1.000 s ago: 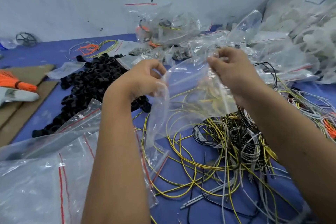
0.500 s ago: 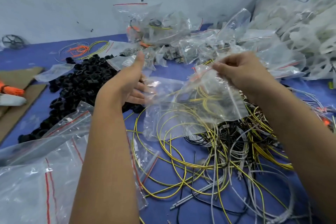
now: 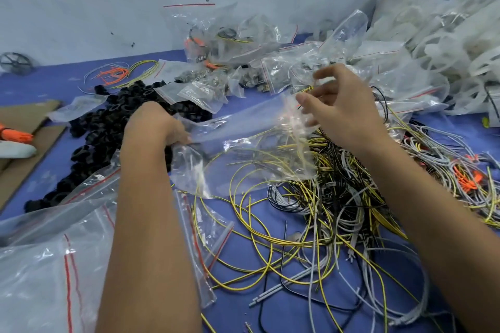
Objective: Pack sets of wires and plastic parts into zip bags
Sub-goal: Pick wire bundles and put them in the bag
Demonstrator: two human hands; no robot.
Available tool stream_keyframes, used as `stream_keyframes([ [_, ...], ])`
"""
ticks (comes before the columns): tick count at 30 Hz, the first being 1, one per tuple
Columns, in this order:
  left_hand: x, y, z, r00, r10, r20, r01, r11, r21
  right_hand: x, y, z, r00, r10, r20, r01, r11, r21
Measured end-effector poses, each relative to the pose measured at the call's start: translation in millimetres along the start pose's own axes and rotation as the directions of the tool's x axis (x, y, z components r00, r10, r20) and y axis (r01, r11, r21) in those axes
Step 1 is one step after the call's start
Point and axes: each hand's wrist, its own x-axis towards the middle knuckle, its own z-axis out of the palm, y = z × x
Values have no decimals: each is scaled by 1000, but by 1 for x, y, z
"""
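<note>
Above the wires (image 3: 311, 213) on the worktop (image 3: 284, 305), read filling of the zip bag (image 3: 243, 140) spanning both hands: right hand (image 3: 341, 111) spread loose at its mouth, left hand (image 3: 159, 127) grasp undeterminable at the black plastic parts (image 3: 108, 127); next, likely load one part.

A blue table (image 3: 48, 84) carries everything. Black plastic rings (image 3: 94, 130) are heaped at 10 o'clock, with cardboard (image 3: 24, 149) at 9. Tangled yellow, grey and black wires (image 3: 338, 211) spread from centre to 4 o'clock. Clear zip bags (image 3: 40, 265) lie at 7 o'clock, filled bags (image 3: 243, 62) pile at 12, and small orange wires (image 3: 113, 73) lie at 11.
</note>
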Motion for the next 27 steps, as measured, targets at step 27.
stream_keyframes([
  [27, -16, 47, 76, 974, 224, 37, -226, 966, 123, -39, -8, -3, 893, -7, 450, 250, 839, -483],
])
